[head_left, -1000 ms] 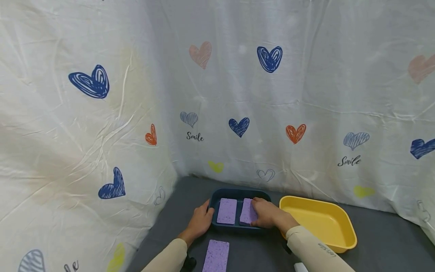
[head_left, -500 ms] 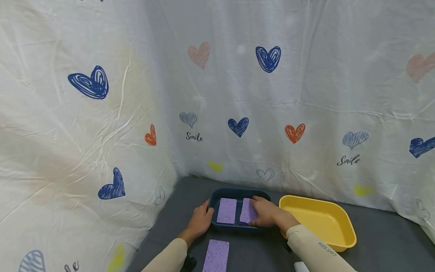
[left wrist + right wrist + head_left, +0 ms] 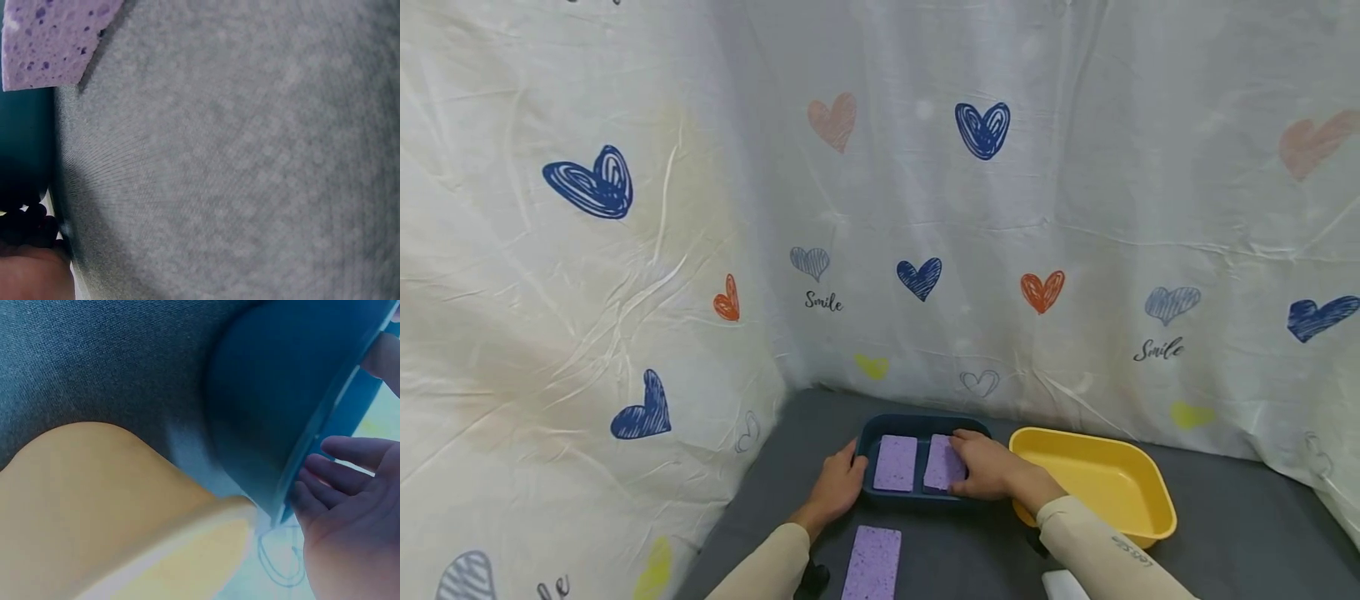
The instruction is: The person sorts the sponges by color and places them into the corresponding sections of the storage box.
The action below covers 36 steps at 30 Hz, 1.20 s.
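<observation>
This is a little corner closed in by a wrinkly white cloth curtain (image 3: 865,200) with drawn hearts and the word "Smile" on it. In front is a flat grey woven-cloth surface (image 3: 797,450). The speckled purple block sponges (image 3: 895,462) and dark blue rounded plastic tray (image 3: 887,426) look like house things, but I can't tell if it's a home.

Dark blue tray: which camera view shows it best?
The head view: it shows the dark blue tray nearly whole, with two purple sponges inside; the right hand covers part. The right wrist view gives a cropped look at its outer wall and rim; the left wrist view, just a strip of wall.
</observation>
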Motion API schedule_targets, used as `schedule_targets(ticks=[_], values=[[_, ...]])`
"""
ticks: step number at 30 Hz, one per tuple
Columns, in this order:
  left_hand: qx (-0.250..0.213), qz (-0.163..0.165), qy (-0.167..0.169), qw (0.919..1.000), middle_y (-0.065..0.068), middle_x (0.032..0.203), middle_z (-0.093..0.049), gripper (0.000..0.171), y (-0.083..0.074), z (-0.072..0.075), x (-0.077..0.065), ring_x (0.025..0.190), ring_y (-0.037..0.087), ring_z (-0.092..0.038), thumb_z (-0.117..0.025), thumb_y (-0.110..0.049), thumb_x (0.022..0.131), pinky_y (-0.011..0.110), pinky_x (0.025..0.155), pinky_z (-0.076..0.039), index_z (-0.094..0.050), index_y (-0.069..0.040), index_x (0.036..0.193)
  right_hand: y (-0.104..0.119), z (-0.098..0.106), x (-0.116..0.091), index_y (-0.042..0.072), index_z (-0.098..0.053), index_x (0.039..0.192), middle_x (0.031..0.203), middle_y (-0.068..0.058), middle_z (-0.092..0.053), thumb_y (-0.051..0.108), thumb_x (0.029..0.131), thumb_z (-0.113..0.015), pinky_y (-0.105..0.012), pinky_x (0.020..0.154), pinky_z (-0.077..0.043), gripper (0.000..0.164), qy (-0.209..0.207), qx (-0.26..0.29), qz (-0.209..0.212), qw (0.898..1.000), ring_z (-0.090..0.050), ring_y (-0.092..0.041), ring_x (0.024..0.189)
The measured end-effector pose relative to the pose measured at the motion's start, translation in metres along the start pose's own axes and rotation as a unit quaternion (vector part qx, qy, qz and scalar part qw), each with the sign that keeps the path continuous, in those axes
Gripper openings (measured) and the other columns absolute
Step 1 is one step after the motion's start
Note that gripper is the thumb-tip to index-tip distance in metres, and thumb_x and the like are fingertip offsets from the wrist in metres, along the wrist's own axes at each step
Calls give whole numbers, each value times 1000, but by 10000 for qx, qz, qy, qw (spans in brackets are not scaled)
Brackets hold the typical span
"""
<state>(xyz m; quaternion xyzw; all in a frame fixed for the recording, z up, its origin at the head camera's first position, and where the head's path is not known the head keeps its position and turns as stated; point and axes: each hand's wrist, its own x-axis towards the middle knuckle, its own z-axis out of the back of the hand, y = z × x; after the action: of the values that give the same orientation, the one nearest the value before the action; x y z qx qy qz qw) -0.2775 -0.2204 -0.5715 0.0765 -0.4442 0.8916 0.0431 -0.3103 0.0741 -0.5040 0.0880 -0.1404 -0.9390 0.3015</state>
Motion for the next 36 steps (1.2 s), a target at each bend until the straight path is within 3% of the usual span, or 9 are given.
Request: schedule_targets(ticks=[13,23,36], values=[[-15,104,-24,9999,21,144,-70,47,5,-3,1,132,37,-68,-51,-13,110,63,113,-52,-58,-3,156,11,15,-15,-3,-56,155,165,-23,-52,34,94,-86,-60,126,-40,78,-74,18,74,9999,-51,-42,153],[-72,208,36,9998,22,147,-68,48,4,-5,-4,134,37,-67,-49,-15,111,64,115,-50,-56,-1,157,24,23,-29,0,-54,159,168,-21,-49,37,93,-87,-60,126,-39,82,92,116,33,9999,-49,-41,154],[-8,247,-16,9997,23,146,-69,47,2,-4,0,131,37,-69,-49,-17,111,65,114,-51,-57,0,155,38,21,-45,-2,-53,158,166,-20,-51,39,92,-87,-56,125,-42,85,-23,-70,606,9981,-50,-38,154]])
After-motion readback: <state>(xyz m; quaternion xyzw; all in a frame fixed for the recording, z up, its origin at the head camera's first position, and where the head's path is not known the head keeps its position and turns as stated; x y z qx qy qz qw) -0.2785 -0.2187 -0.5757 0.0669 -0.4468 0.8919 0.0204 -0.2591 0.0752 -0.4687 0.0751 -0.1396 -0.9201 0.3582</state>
